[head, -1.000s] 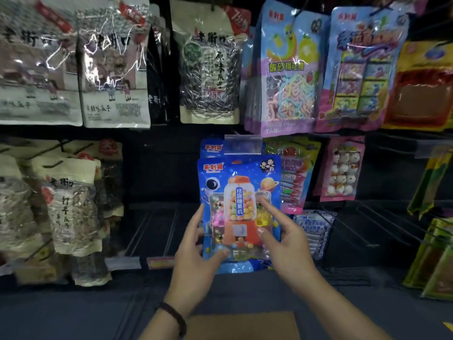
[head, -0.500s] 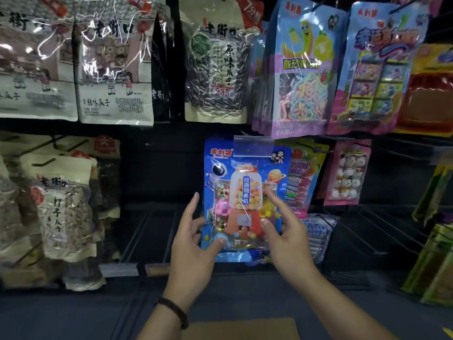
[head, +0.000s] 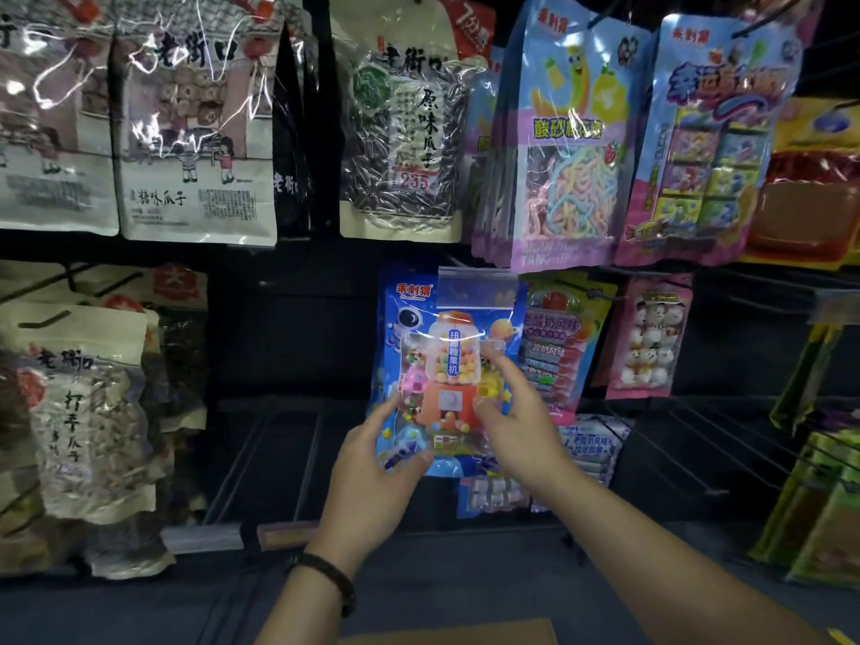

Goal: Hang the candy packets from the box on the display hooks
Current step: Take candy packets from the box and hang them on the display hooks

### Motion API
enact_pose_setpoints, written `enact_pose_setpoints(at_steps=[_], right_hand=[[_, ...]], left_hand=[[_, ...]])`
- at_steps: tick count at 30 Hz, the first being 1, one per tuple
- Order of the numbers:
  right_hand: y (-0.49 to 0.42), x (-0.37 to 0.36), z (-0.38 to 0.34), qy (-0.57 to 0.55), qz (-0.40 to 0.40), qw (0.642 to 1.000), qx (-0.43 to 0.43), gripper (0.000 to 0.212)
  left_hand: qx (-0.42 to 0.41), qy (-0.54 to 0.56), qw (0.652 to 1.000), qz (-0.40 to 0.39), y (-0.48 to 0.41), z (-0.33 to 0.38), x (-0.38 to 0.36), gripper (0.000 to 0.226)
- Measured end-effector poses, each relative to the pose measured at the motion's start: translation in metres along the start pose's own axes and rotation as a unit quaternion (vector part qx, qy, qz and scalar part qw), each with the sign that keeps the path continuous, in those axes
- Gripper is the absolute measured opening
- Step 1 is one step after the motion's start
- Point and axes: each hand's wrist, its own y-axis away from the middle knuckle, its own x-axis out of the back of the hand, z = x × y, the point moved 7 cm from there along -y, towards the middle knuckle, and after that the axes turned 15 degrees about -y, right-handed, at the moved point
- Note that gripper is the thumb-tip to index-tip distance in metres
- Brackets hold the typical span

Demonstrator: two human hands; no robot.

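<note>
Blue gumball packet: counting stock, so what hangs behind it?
The blue gumball packet overlaps a green-red packet on its right; a white-candy packet shows below. Anything directly behind, hook included, is covered.

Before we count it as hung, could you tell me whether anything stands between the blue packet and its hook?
Nothing visible does. The packet has its top behind the clear tag at the hook's tip; hook and hole are hidden.
</note>
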Motion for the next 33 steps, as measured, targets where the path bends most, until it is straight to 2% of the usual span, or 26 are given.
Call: enact_pose_setpoints(at_steps=[5, 8, 12, 17, 21, 24, 26, 28, 29, 30, 31, 33], right_hand=[[-0.015, 0.001, 0.016, 0.069, -0.032, 0.997, -0.011, 0.081], [-0.004, 0.007, 0.019, 0.119, -0.032, 0.992, -0.016, 0.076], [0.028, 0.023, 0.040, 0.178, -0.074, 0.981, -0.028, 0.065], [0.092, 0.059, 0.095, 0.147, -0.090, 0.975, -0.138, 0.040], [0.152, 0.092, 0.163, 0.127, -0.072, 0.955, -0.259, 0.024], [0.198, 0.103, 0.191, 0.089, -0.039, 0.956, -0.278, 0.029], [0.229, 0.106, 0.209, 0.111, -0.036, 0.954, -0.276, 0.037], [0.263, 0.109, 0.230, 0.111, -0.024, 0.946, -0.304, 0.024], [0.283, 0.113, 0.238, 0.121, -0.008, 0.933, -0.339, 0.014], [0.301, 0.118, 0.249, 0.153, -0.003, 0.916, -0.371, 0.016], [0.321, 0.118, 0.261, 0.186, -0.024, 0.893, -0.410, 0.027], [0.353, 0.117, 0.284, 0.321, -0.124, 0.833, -0.434, 0.048]], left_hand=[[0.023, -0.043, 0.999, -0.001, -0.003, -0.003, -0.004, 0.079], [0.030, -0.075, 0.997, -0.002, 0.000, -0.001, -0.001, 0.078], [0.067, -0.129, 0.989, 0.007, 0.013, -0.010, 0.007, 0.074], [0.076, -0.213, 0.973, -0.050, 0.048, -0.021, -0.003, 0.070], [0.064, -0.298, 0.937, -0.168, 0.086, -0.038, -0.033, 0.065], [0.020, -0.374, 0.889, -0.262, 0.112, -0.042, -0.059, 0.060], [-0.002, -0.420, 0.843, -0.335, 0.133, -0.048, -0.075, 0.057], [-0.026, -0.457, 0.785, -0.418, 0.159, -0.051, -0.091, 0.054], [-0.038, -0.467, 0.755, -0.459, 0.173, -0.052, -0.099, 0.053], [-0.047, -0.476, 0.722, -0.499, 0.187, -0.052, -0.104, 0.053], [-0.050, -0.485, 0.690, -0.535, 0.201, -0.054, -0.109, 0.054], [-0.035, -0.512, 0.635, -0.577, 0.220, -0.063, -0.114, 0.059]])
